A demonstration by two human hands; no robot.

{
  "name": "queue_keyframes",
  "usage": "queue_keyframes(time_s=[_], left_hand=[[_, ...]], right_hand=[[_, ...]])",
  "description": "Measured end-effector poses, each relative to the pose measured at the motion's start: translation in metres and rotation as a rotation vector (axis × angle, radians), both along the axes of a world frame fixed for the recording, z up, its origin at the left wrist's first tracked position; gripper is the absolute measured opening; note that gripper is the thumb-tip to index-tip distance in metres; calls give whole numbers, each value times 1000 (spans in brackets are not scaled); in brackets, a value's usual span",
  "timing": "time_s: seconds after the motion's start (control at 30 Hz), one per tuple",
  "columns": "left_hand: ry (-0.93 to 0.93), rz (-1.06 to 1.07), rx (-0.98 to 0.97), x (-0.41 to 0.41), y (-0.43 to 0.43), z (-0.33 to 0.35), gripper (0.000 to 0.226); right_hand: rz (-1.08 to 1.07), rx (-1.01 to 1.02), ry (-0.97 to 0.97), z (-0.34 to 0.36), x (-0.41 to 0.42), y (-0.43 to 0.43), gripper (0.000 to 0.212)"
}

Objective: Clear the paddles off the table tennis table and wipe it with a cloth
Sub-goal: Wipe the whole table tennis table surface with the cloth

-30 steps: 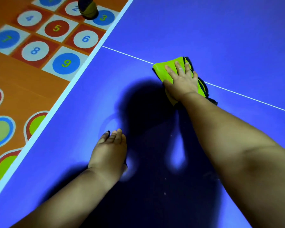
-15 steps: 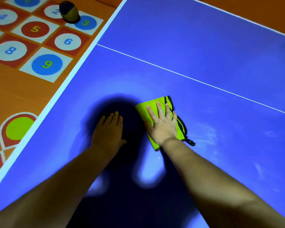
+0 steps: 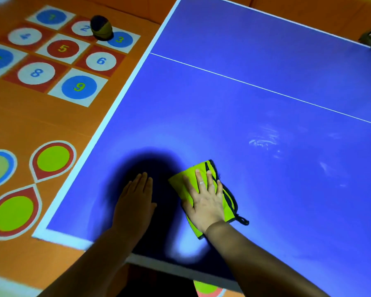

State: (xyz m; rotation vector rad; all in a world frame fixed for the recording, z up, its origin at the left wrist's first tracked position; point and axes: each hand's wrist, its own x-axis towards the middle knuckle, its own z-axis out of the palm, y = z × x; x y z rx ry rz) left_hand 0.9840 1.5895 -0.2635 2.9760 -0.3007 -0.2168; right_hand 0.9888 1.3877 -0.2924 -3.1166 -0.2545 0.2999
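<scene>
Our right hand [image 3: 206, 202] presses flat, fingers straight, on green cloth [image 3: 228, 201]; left hand [image 3: 135, 202] rests flat on blue counter [image 3: 266, 179].

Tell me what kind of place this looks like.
Probably a children's play or games room: a blue table tennis table stands on an orange floor painted with a numbered hopscotch grid and bright teardrop shapes.
</scene>
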Motion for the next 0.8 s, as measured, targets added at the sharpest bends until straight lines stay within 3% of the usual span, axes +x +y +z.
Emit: queue_keyframes(time_s=[0.27,0.53,0.7,0.8], left_hand=[[33,-21,-14,-81,30,8,82],[72,-109,-23,-101,11,-1,80],[107,-156,-40,-93,-19,5,74],[136,-198,-21,-84,-33,2,81]], right_hand=[[83,35,36,8,-105,43,58],[151,111,77,8,-170,24,61],[-44,122,84,9,-169,-12,65],[-166,93,72,9,-143,-28,64]])
